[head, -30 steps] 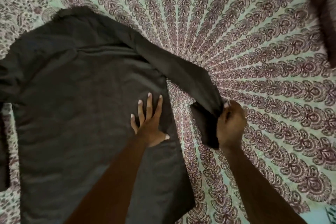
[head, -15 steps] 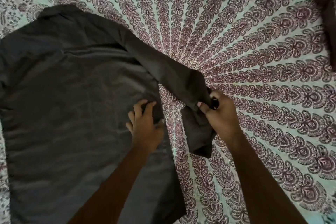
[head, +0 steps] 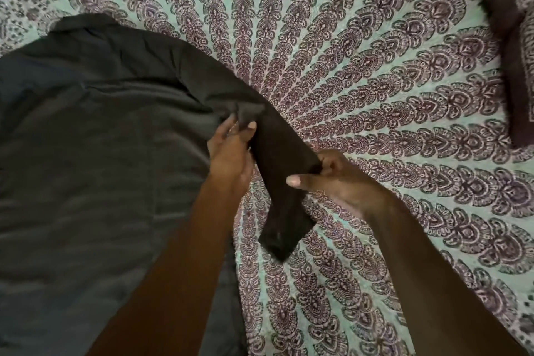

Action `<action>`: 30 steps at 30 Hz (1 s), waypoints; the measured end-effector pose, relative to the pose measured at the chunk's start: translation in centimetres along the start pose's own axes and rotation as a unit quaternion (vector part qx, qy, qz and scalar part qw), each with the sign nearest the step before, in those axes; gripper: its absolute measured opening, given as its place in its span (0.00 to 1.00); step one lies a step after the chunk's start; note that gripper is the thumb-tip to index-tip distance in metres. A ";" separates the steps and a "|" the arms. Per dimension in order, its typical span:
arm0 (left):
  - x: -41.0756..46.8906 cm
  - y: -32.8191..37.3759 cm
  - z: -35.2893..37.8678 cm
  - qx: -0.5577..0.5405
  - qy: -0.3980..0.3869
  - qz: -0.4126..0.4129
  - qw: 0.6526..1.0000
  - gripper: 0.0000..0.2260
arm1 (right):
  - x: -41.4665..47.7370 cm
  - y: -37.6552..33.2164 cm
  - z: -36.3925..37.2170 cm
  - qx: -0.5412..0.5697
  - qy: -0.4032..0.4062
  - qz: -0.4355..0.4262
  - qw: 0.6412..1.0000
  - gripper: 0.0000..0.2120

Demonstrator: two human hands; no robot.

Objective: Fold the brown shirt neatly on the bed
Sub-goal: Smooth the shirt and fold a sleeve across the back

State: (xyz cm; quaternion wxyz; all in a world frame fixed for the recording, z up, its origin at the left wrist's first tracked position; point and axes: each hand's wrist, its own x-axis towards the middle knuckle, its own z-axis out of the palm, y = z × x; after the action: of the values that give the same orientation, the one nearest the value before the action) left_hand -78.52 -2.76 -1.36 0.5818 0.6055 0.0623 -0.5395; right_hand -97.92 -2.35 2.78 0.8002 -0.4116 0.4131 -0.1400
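From my head camera, the shirt lies spread flat on the bed, filling the view from 8 to 10 o'clock, collar toward 11. Its sleeve runs from the shoulder down toward 5 o'clock, raised off the bed between my hands.

A second ago my left hand lay flat with spread fingers on the shirt's body; half a second ago it curled at the side edge. Now it has left the body and come up to the sleeve, thumb and fingers pinching a fold near the armpit.

My right hand still grips the sleeve, thumb across the top and fingers curled beneath, and the cuff end hangs below it toward 6 o'clock.

A dark patterned cloth stays at the 2 o'clock corner.
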 end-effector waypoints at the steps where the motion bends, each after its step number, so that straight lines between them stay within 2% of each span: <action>1: 0.4 0.5 1.0 -0.018 -0.004 0.004 1.000 0.22 | -0.1 -0.4 -1.3 -0.010 -0.022 -0.036 0.999 0.10; 3: 1.3 1.7 2.7 -0.044 -0.001 0.004 0.999 0.21 | -0.2 -1.6 -3.5 0.002 -0.058 -0.072 0.996 0.14; 6: 3.0 3.1 4.9 -0.005 0.008 0.029 1.000 0.15 | 0.1 -3.8 -7.4 -0.022 -0.135 -0.039 0.990 0.26; 8: 4.3 3.5 5.9 -0.025 0.038 0.022 0.999 0.07 | 0.4 -5.8 -9.9 -0.160 -0.141 0.032 0.976 0.30; 10: 4.9 3.5 6.5 -0.055 0.069 -0.006 0.996 0.05 | 0.8 -7.3 -12.0 -0.356 -0.113 0.082 0.924 0.25; 11: 4.6 3.2 7.1 -0.046 0.069 -0.025 0.996 0.08 | 1.1 -7.8 -13.2 -0.429 -0.097 0.098 0.893 0.20; 12: 4.1 3.1 7.4 -0.028 0.076 -0.029 0.996 0.15 | 1.4 -8.2 -14.3 -0.466 -0.081 0.105 0.875 0.17; 13: 3.1 3.0 8.0 -0.004 0.059 -0.008 0.998 0.20 | 1.6 -8.5 -15.1 -0.472 -0.069 0.101 0.873 0.14; 14: 2.5 2.9 8.1 -0.024 0.023 -0.020 0.999 0.21 | 1.7 -9.0 -16.0 -0.465 -0.052 0.092 0.879 0.13; 15: 2.3 2.4 7.9 -0.002 0.019 -0.013 1.000 0.20 | 1.8 -9.5 -16.9 -0.455 -0.035 0.082 0.886 0.13; 17: 4.1 1.6 7.8 0.013 0.051 0.005 0.999 0.21 | 1.9 -10.3 -18.7 -0.449 0.004 0.062 0.891 0.13; 20: 3.6 1.0 8.3 0.046 0.126 -0.009 0.991 0.17 | 1.7 -11.4 -20.3 -0.465 0.048 0.075 0.881 0.25; 22: 2.1 0.0 8.6 0.100 0.166 -0.004 0.981 0.14 | 1.0 -12.0 -21.0 -0.478 0.047 0.097 0.872 0.23; 24: 0.6 -1.6 8.6 0.255 0.175 0.054 0.949 0.17 | 0.4 -12.4 -21.8 -0.483 0.039 0.133 0.865 0.19; 25: -0.3 -2.3 9.0 0.338 0.178 0.083 0.921 0.19 | 0.2 -12.4 -22.2 -0.495 0.040 0.144 0.856 0.19; 26: -0.7 -2.8 8.9 0.431 0.196 0.127 0.872 0.22 | 0.2 -12.4 -22.6 -0.509 0.043 0.152 0.846 0.19; 27: -0.9 -3.2 9.3 0.462 0.221 0.159 0.844 0.24 | 0.2 -12.2 -23.1 -0.520 0.050 0.158 0.838 0.19; 29: -0.7 -3.2 10.8 0.473 0.234 0.206 0.824 0.24 | 0.5 -11.8 -23.9 -0.534 0.059 0.162 0.827 0.17; 30: -0.4 -3.1 11.4 0.524 0.210 0.244 0.788 0.21 | 0.8 -11.6 -24.2 -0.539 0.061 0.165 0.824 0.17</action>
State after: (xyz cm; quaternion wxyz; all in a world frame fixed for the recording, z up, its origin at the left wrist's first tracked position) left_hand -87.51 -10.34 -0.07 0.2595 0.9109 -0.2591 -0.1891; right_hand -114.85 -23.12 3.55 0.4351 -0.6938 0.5322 0.2146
